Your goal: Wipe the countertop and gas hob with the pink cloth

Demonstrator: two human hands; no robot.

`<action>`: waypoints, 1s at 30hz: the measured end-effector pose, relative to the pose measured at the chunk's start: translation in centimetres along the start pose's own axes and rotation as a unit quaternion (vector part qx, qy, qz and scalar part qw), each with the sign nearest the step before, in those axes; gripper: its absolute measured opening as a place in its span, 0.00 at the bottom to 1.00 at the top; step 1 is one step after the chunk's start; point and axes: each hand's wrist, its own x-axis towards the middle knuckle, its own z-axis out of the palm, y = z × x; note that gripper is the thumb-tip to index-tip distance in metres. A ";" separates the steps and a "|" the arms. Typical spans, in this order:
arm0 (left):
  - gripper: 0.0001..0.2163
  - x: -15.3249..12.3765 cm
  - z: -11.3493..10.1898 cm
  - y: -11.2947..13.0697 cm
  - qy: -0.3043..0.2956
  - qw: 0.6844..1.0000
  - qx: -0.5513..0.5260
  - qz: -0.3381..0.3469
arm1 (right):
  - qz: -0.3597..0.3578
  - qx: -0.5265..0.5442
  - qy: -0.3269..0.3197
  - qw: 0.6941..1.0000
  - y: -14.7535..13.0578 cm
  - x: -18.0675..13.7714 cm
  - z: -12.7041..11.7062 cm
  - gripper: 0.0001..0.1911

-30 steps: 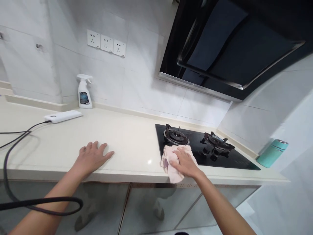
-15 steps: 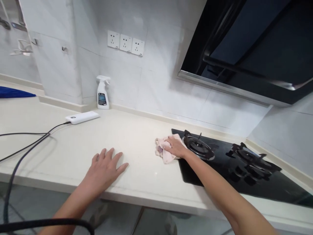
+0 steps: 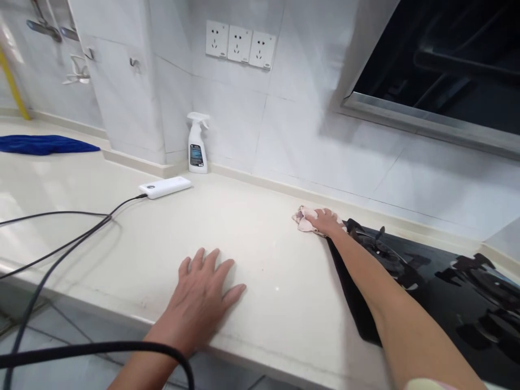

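My right hand (image 3: 325,220) presses a crumpled pink cloth (image 3: 303,221) onto the cream countertop (image 3: 252,233), far from me, near the back wall and just left of the black gas hob (image 3: 439,298). Its fingers lie over the cloth, holding it down. My left hand (image 3: 203,295) rests flat on the counter near the front edge, fingers spread, holding nothing.
A white spray bottle (image 3: 197,143) stands against the back wall. A white power bank (image 3: 164,187) lies on the counter with black cables (image 3: 65,244) running left. A blue cloth (image 3: 44,144) lies far left. The range hood (image 3: 439,70) hangs over the hob's burners (image 3: 379,252).
My right hand has slid the pink cloth from the hob's front edge, across the counter, to the back near the wall. The view has shifted left. My left hand stays flat.
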 end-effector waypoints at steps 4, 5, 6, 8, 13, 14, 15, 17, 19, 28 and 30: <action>0.22 0.3 -1.0 0.6 -0.010 1.000 -0.014 -0.001 | -0.012 -0.012 -0.014 1.000 -0.5 -3.7 -0.4 0.40; 0.22 0.4 -1.3 0.7 -0.012 1.000 -0.014 -0.002 | -0.027 -0.017 -0.017 0.999 -0.6 -5.0 -0.5 0.39; 0.21 0.4 -1.6 0.8 -0.014 1.000 -0.012 -0.001 | -0.045 -0.020 -0.021 0.999 -0.8 -6.6 -0.6 0.39; 0.21 0.3 -2.1 1.0 -0.017 1.000 -0.004 0.004 | -0.081 -0.027 -0.029 0.996 -1.1 -10.3 -0.7 0.38; 0.21 0.1 -3.0 1.4 -0.031 0.999 0.017 0.009 | -0.207 -0.012 -0.064 0.976 -1.1 -22.5 -1.2 0.38; 0.21 0.1 -3.2 1.5 -0.035 0.999 0.019 0.008 | -0.232 0.000 -0.074 0.970 -0.8 -25.0 -1.3 0.38; 0.21 0.0 -3.3 1.6 -0.039 0.999 0.022 0.005 | -0.252 0.012 -0.084 0.964 -0.3 -27.5 -1.4 0.39; 0.21 0.1 -3.6 1.8 -0.046 0.999 0.027 0.002 | -0.281 0.032 -0.099 0.954 1.0 -31.7 -1.7 0.39; 0.20 0.0 -3.8 1.9 -0.054 0.998 0.032 0.002 | -0.302 0.042 -0.116 0.945 2.4 -34.2 -2.0 0.38; 0.21 -0.2 -2.9 1.6 -0.025 0.999 0.024 0.011 | -0.269 0.007 -0.084 0.959 1.5 -23.0 -0.8 0.39; 0.22 -0.2 -2.4 1.4 -0.020 0.999 0.024 0.012 | -0.237 -0.017 -0.065 0.969 0.5 -18.2 -0.1 0.38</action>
